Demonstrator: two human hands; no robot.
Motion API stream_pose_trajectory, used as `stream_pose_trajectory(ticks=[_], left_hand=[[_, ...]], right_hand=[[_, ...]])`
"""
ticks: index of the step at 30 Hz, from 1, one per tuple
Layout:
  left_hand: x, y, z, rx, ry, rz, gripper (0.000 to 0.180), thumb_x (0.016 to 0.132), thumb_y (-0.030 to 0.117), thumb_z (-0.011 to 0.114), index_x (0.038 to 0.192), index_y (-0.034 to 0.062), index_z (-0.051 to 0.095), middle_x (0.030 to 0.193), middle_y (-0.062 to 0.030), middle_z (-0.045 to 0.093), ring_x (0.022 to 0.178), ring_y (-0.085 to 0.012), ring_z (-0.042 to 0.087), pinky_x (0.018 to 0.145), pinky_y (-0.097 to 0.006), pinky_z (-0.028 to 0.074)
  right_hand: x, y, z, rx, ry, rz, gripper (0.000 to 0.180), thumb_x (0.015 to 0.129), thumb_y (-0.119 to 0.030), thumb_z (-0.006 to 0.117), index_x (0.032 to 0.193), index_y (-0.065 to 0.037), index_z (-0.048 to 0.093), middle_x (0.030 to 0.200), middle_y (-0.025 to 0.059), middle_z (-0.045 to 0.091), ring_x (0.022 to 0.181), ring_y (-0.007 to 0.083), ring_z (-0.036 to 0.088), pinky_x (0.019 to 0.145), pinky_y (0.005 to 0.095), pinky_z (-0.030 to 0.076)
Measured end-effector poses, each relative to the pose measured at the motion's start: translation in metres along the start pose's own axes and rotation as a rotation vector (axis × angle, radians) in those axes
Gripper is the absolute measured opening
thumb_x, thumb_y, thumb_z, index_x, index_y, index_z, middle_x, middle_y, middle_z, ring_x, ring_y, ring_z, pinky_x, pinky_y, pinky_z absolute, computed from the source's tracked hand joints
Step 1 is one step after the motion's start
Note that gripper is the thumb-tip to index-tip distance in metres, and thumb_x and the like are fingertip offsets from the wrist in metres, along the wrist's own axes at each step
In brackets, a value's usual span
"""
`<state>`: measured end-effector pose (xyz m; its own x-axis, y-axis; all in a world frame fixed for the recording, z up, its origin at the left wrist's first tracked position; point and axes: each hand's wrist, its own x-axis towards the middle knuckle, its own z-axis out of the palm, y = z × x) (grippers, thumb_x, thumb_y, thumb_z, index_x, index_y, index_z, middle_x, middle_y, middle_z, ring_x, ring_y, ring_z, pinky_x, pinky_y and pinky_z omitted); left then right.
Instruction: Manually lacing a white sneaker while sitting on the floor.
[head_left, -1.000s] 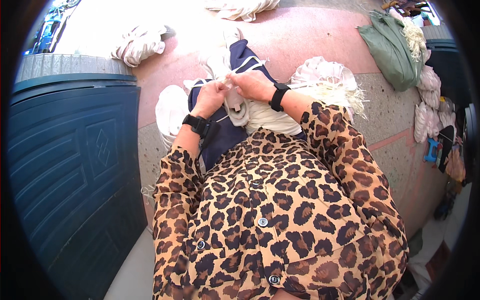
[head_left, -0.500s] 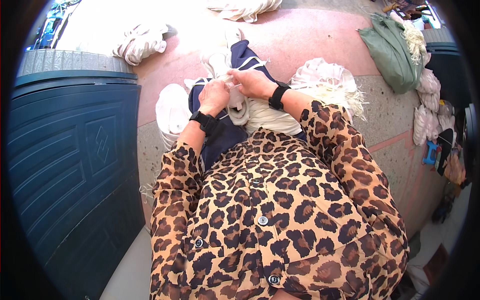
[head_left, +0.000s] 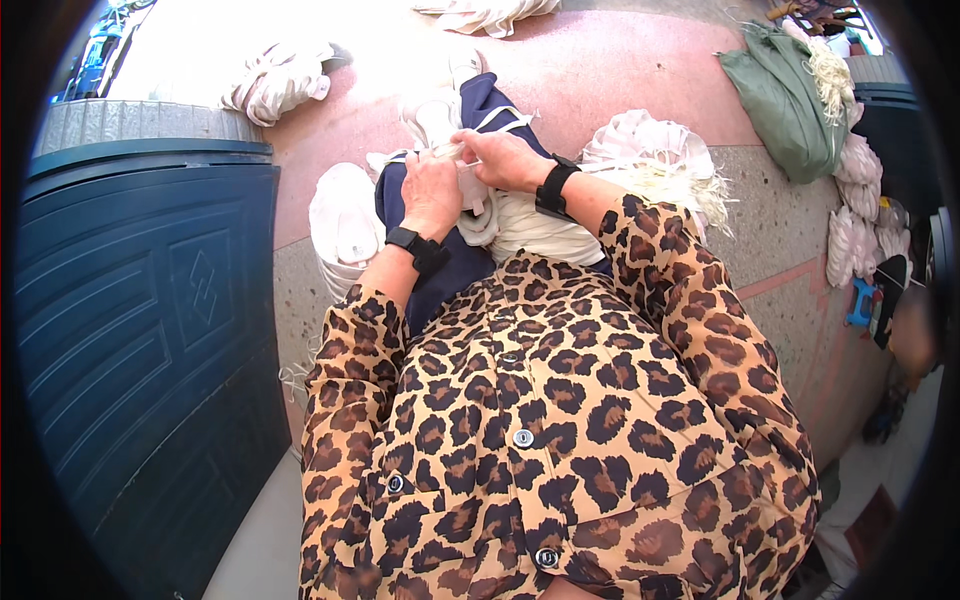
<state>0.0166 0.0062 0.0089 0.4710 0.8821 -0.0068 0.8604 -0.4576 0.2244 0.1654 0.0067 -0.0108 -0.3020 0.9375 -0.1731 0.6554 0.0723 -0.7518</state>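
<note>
My left hand and my right hand are close together over my lap. Their fingers are closed in a pinch on a white strip-like piece, whose exact kind I cannot make out. Just beyond and below them, pale rounded pieces that look like shoe uppers lie between my dark blue trouser legs. Under my right wrist is a bundle of cream-white pieces. A stack of white, oval pieces stands beside my left hand. My fingertips partly hide what they grip.
A white bundle with loose threads lies at the right. Another white bundle sits at far left. Dark blue panelled door borders my left. A green sack and several pale bundles line the right side.
My left hand has turned and shifted slightly, its back now more upward. The right hand has moved up a little. Both remain closed together at the white pieces.
</note>
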Motion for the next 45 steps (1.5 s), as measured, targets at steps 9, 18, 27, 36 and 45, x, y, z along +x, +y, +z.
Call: stream_pose_trajectory(ticks=[9, 18, 27, 36, 45], left_hand=[[-0.002, -0.003, 0.005, -0.105, 0.023, 0.001, 0.017, 0.073, 0.005, 0.051, 0.087, -0.0007, 0.058, 0.084, -0.0162, 0.059, 0.086, -0.0310, 0.052, 0.073, -0.037, 0.045], [0.000, -0.003, 0.013, -0.192, 0.122, 0.067, 0.024, 0.072, 0.003, 0.051, 0.095, -0.0013, 0.055, 0.081, -0.0160, 0.060, 0.084, -0.0299, 0.055, 0.070, -0.037, 0.046], [-0.002, -0.007, 0.014, -0.339, 0.027, -0.118, 0.025, 0.075, 0.008, 0.052, 0.099, -0.0002, 0.055, 0.076, -0.0174, 0.059, 0.085, -0.0320, 0.055, 0.071, -0.040, 0.046], [0.003, -0.007, -0.006, -0.220, 0.091, 0.073, 0.023, 0.076, 0.024, 0.059, 0.095, 0.0100, 0.062, 0.082, -0.0100, 0.061, 0.081, -0.0296, 0.055, 0.066, -0.039, 0.044], [0.067, 0.011, -0.080, -0.907, 0.080, -0.132, 0.026, 0.080, 0.022, 0.058, 0.066, 0.0002, 0.060, 0.051, -0.0022, 0.049, 0.049, -0.0067, 0.040, 0.048, -0.024, 0.036]], right_hand=[[-0.001, 0.001, 0.000, 0.073, 0.014, -0.004, 0.045, 0.069, 0.003, 0.047, 0.113, -0.004, 0.046, 0.086, 0.0134, 0.062, 0.085, 0.0290, 0.059, 0.074, 0.0353, 0.046], [0.004, 0.002, 0.001, 0.144, -0.008, 0.005, 0.044, 0.071, 0.001, 0.049, 0.115, -0.004, 0.045, 0.092, 0.0144, 0.061, 0.089, 0.0282, 0.059, 0.076, 0.0349, 0.046], [0.006, -0.012, -0.007, -0.178, -0.113, -0.023, 0.036, 0.075, -0.005, 0.051, 0.111, -0.004, 0.045, 0.085, 0.0185, 0.060, 0.084, 0.0321, 0.059, 0.071, 0.0382, 0.046], [0.002, -0.015, -0.039, 0.200, 0.175, -0.165, 0.030, 0.076, -0.009, 0.059, 0.104, 0.000, 0.050, 0.076, 0.0101, 0.059, 0.073, 0.0174, 0.058, 0.066, 0.0279, 0.046], [-0.001, 0.013, -0.029, 0.268, 0.138, 0.172, 0.026, 0.086, -0.020, 0.043, 0.089, 0.002, 0.057, 0.079, 0.0139, 0.057, 0.076, 0.0236, 0.053, 0.069, 0.0333, 0.043]])
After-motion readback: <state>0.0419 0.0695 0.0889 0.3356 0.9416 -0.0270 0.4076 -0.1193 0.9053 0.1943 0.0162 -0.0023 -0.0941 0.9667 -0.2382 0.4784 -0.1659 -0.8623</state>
